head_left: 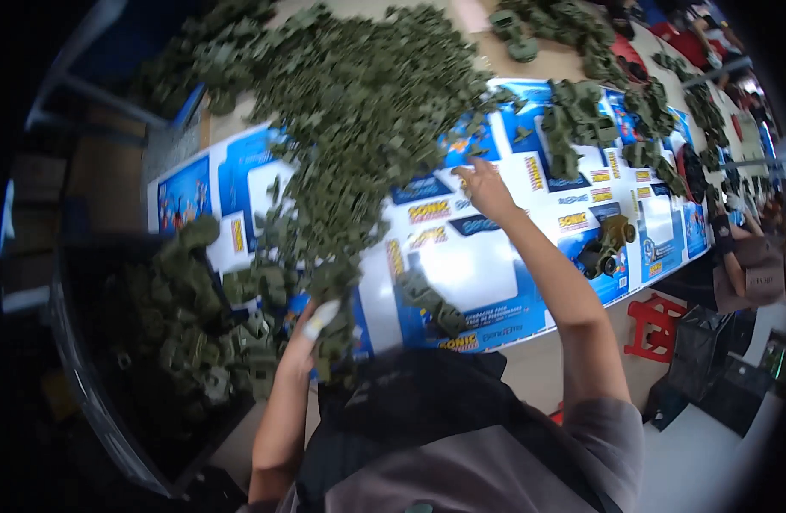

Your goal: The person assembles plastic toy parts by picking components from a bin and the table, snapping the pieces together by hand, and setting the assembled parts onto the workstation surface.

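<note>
A big heap of olive-green plastic parts covers the far middle of the table. My right hand is stretched out to the heap's right edge, fingertips at a few loose green pieces; whether it grips one is too blurred to tell. My left hand, with white tape on one finger, is close to my body and closed on a green plastic part. A small cluster of green parts lies between my arms on the blue and white printed sheet.
A dark bin at my left holds several green pieces. A green toy vehicle stands at the table's right edge, with more green piles beyond. A red stool and dark bags stand on the floor to the right. Other people sit far right.
</note>
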